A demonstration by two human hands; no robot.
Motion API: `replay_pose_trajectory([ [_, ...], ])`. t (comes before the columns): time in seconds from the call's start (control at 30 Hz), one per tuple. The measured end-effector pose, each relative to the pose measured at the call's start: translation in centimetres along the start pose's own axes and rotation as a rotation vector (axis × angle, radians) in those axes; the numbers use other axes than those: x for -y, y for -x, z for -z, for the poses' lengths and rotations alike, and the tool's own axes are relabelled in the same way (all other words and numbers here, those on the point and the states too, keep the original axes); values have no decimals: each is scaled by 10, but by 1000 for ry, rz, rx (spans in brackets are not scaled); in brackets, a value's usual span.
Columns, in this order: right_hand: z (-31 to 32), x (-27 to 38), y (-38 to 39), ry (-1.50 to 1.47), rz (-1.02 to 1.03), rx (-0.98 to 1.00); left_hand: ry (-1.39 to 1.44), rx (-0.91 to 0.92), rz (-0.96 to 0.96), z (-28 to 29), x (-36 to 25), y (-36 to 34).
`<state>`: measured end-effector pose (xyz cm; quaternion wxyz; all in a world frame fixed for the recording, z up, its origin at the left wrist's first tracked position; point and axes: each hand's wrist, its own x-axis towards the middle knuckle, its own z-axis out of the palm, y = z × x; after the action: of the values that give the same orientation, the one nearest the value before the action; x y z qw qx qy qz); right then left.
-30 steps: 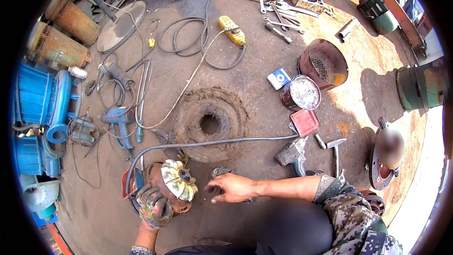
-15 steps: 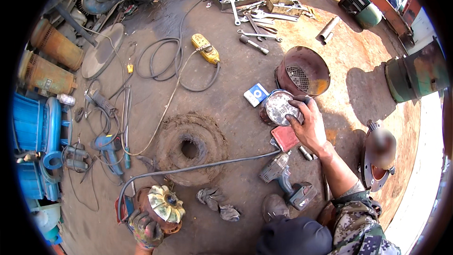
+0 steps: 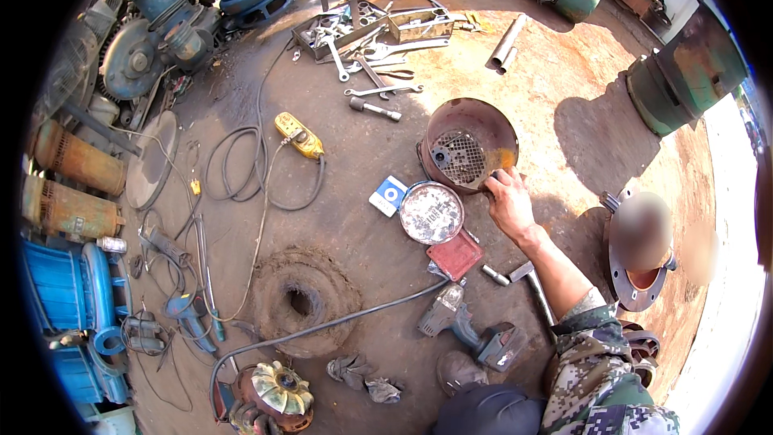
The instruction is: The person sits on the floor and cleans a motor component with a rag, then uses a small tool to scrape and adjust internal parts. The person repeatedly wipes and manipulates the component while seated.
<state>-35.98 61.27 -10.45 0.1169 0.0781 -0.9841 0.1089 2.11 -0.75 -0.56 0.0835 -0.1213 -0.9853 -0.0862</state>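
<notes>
My right hand (image 3: 510,203) has its fingers closed over the near rim of a rusty round fan cover (image 3: 447,119) with a grid bottom. A small dark piece lies inside on the grid. Just left of that hand stands a round tin (image 3: 432,214) with a smeared whitish lid, beside a blue-and-white box (image 3: 388,196) and a red flat piece (image 3: 456,254). At the lower left, my gloved left hand (image 3: 248,417) has curled fingers against a rusty motor part (image 3: 282,396) with a pale ribbed top; the lower edge cuts this hand off.
A cordless impact wrench (image 3: 475,337) and grey rags (image 3: 362,374) lie near me. Wrenches surround an open toolbox (image 3: 342,32) at the back. A cable (image 3: 322,329) crosses by a dirt-caked ring (image 3: 342,294). Blue pump housings (image 3: 60,282) line the left; a flanged part (image 3: 636,294) is right.
My right hand has left the tin's lid and moved onto the fan cover's rim. The view has shifted, and my left hand sits lower in it, still at the motor part.
</notes>
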Motion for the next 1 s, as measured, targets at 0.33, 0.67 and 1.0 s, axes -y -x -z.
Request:
replay_pose_trajectory([
  [0.33, 43, 13, -37, -408, -135, 153, -93, 105, 83, 11, -3, 11],
  [0.67, -64, 14, -146, -271, -375, 458, -45, 97, -29, -1, 3, 7],
  [1.0, 77, 89, -38, -1115, -135, 489, 24, -28, -47, -3, 4, -12],
])
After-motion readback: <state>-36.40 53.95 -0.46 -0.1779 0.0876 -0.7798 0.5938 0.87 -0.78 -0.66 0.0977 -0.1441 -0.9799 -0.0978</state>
